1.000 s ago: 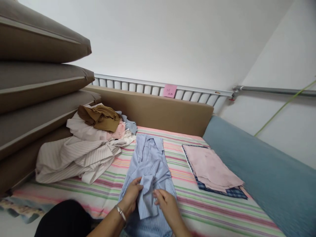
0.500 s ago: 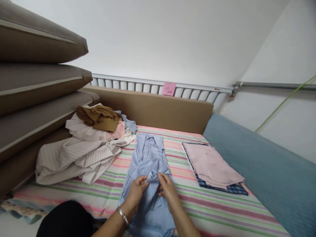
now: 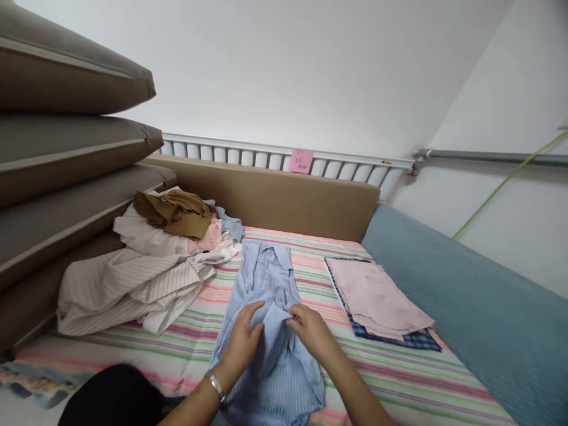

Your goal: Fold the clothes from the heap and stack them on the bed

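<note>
A light blue striped shirt [image 3: 266, 281] lies lengthwise in front of me, folded narrow, with its collar at the far end. My right hand [image 3: 314, 332] pinches a raised edge of its fabric between thumb and fingertips. On the shirt's left side rests my left hand [image 3: 242, 342], thumb and fingers apart, touching the cloth without gripping it. A silver bracelet [image 3: 215, 386] circles my left wrist. Under the shirt spreads a striped sheet [image 3: 390, 378].
To the left is a loose heap of clothes with a brown garment [image 3: 177, 212] and a white pinstriped one [image 3: 128, 287]. Folded pink cloth [image 3: 377, 296] lies on blue checked fabric at right. Stacked cushions [image 3: 75, 142] rise on the left; a blue padded panel [image 3: 465, 296] borders the right.
My left hand has let go of the shirt's edge and its fingers have spread. The right hand has shifted slightly to the right, still pinching the fabric, which has opened out.
</note>
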`<control>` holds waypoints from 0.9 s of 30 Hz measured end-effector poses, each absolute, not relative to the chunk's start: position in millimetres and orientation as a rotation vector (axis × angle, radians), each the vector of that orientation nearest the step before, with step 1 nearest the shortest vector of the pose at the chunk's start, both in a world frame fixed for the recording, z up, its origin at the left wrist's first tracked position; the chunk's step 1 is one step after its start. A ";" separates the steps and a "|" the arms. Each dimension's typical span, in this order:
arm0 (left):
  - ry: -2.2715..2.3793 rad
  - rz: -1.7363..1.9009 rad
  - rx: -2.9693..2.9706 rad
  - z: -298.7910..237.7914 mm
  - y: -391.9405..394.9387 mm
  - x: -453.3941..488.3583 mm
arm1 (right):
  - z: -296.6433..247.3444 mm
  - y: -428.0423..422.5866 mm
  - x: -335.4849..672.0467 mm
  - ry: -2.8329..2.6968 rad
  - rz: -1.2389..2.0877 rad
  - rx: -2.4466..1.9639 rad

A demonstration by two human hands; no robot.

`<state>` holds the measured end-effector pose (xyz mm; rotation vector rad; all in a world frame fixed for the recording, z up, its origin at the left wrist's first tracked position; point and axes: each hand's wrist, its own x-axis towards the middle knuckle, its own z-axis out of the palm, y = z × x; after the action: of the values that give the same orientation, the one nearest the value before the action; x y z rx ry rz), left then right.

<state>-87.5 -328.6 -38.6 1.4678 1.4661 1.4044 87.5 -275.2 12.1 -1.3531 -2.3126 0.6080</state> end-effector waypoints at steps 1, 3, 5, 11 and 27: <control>1.509 1.365 1.637 -32.8 -327.7 -88.5 | 16.9 -274.2 88.0 -2.348 0.570 -1.343; 1.533 1.208 1.934 -17.5 -322.8 -88.8 | 25.5 -272.9 88.2 -2.418 0.517 -1.315; 1.542 0.993 2.141 -0.4 -312.9 -88.0 | 33.3 -271.7 88.0 -2.485 0.488 -1.277; 1.554 0.468 2.523 39.3 -275.1 -94.3 | 52.5 -261.6 97.4 -2.589 0.342 -1.276; 1.843 1.097 1.673 -61.6 -338.8 -136.8 | 56.8 -180.3 111.0 -1.668 0.907 -1.444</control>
<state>-136.8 -338.8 -61.6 1.6727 1.8432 1.0973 111.0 -180.3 56.8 -1.4441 -1.6681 0.9074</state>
